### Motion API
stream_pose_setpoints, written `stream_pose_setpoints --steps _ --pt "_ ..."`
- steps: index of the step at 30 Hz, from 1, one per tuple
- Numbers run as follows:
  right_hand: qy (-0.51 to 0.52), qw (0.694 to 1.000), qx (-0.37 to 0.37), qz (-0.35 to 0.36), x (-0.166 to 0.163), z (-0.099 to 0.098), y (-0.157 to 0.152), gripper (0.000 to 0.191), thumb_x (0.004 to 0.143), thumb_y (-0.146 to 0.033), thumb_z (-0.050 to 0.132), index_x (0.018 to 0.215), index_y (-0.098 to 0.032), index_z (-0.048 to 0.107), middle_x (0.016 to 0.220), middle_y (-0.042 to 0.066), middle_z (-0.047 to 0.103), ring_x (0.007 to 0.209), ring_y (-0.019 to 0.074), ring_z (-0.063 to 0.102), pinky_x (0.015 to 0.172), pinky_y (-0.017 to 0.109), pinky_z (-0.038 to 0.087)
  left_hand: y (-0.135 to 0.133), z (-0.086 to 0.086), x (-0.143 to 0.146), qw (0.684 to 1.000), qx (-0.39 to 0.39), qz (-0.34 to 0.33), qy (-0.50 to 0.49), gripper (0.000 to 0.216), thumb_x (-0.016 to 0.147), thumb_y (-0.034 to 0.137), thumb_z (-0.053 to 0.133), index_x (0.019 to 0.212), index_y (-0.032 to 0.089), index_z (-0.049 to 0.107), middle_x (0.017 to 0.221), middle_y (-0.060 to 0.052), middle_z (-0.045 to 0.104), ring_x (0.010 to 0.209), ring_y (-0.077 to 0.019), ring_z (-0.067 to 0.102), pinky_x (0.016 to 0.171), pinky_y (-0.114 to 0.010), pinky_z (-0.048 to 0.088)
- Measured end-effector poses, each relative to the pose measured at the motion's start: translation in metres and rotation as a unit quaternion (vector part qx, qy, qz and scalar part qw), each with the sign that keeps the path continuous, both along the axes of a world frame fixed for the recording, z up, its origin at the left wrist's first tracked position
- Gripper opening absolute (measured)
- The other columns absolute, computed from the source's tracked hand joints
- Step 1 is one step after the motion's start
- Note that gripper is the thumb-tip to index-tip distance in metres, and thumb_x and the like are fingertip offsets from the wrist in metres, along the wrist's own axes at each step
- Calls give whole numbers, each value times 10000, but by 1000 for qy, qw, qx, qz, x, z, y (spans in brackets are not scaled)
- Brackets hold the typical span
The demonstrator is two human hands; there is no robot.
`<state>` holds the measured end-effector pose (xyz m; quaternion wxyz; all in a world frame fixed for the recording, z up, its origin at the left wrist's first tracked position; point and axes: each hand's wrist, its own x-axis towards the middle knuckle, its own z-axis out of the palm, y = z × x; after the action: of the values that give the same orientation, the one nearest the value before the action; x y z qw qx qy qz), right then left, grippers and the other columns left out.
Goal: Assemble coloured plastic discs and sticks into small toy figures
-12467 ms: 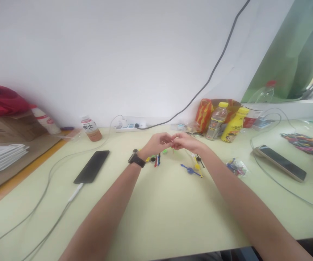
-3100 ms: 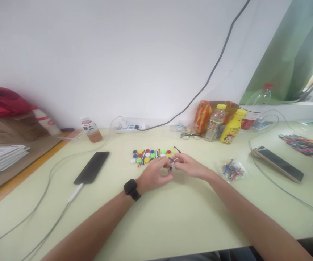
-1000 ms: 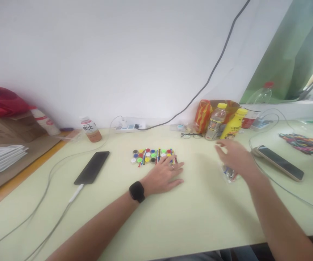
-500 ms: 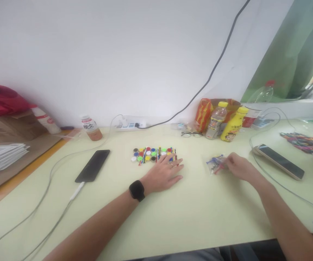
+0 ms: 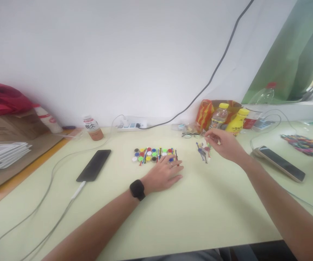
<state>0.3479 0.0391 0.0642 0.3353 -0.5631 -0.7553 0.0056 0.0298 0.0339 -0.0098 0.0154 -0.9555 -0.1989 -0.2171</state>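
Note:
My left hand (image 5: 163, 172) rests flat on the table (image 5: 145, 224), fingers spread, its fingertips at the right end of a neat grid of colourful round discs (image 5: 149, 154). Thin coloured plastic sticks stand between groups of discs. My right hand (image 5: 221, 141) is raised over the table with its fingers pinched, apparently on a clear plastic bag that is hard to make out. Just below its fingertips is a small bunch of blue, red, dark and white sticks (image 5: 202, 152). Whether these lie inside the bag or loose cannot be told.
A phone on a cable (image 5: 94, 166) lies left, another phone (image 5: 281, 163) right. Bottles (image 5: 93, 128), a power strip (image 5: 132, 125), eyeglasses (image 5: 191, 135) and a snack bag (image 5: 204, 113) stand along the wall. Colourful sticks (image 5: 304, 144) are piled far right.
My right hand has risen and moved left and away from me. The small bunch of sticks has shifted left and farther back. My left hand stays in place.

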Motion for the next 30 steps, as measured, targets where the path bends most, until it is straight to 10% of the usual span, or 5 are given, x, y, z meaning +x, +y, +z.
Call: stream_pose_setpoints --steps 17,23,30 --pt "141 974 104 -145 36 27 21 151 800 -182 603 932 -233 655 850 32 694 753 215 632 696 348 501 0 -1 0 1000 -4 1 -8 296 1036 335 559 1280 216 675 1394 -95 662 1383 -368 468 1102 -568 442" --pt "350 923 8 -160 24 7 53 147 814 -220 576 832 -207 722 781 50 689 683 199 625 613 319 524 0 1 -1 1000 -11 3 -8 296 1032 330 564 1281 219 677 1391 -102 661 1385 -368 467 1100 -569 443" --pt "354 923 -93 -120 -5 -10 105 229 827 -185 579 959 -150 762 1005 140 759 778 217 690 650 322 568 -1 1 -2 1000 -11 5 -7 299 1031 334 561 1285 224 674 1392 -101 661 1380 -368 468 1081 -567 457"
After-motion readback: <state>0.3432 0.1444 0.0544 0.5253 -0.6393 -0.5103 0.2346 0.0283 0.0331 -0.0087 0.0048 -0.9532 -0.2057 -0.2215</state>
